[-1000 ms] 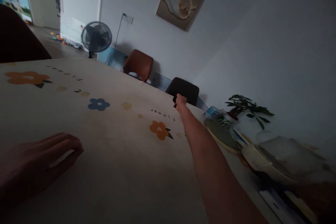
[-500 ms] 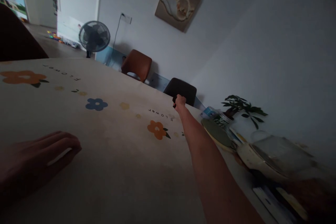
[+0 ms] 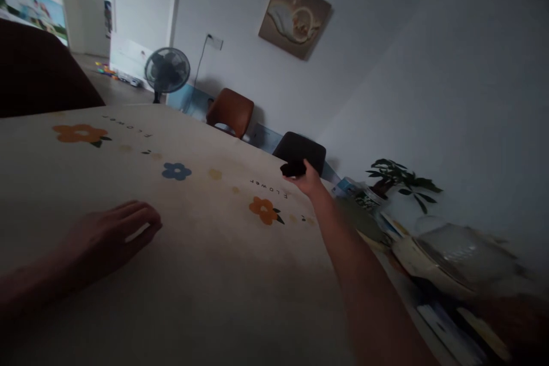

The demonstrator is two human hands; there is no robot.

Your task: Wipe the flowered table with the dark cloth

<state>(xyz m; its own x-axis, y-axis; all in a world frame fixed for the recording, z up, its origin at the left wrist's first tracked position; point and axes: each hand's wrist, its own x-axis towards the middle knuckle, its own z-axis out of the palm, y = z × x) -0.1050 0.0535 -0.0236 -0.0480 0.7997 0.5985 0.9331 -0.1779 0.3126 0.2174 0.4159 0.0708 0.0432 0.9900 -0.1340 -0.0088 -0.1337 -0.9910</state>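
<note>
The right hand [image 3: 309, 183] reached across the flowered tabletop [image 3: 206, 251] to its far edge, fingers closed around a small dark object [image 3: 293, 169], too dim to identify. The left hand [image 3: 112, 235] lay flat, palm down, fingers loosely spread, holding nothing.

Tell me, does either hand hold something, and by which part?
The right hand grips a small dark object by its near end. The left hand holds nothing.

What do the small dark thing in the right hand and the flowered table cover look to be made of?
Dark thing: likely soft cloth; matte black, lumpy, bunched in the right hand. Too dim to be sure.
Table cover: probably wipeable vinyl; smooth, flat, printed flowers, faint sheen.
</note>
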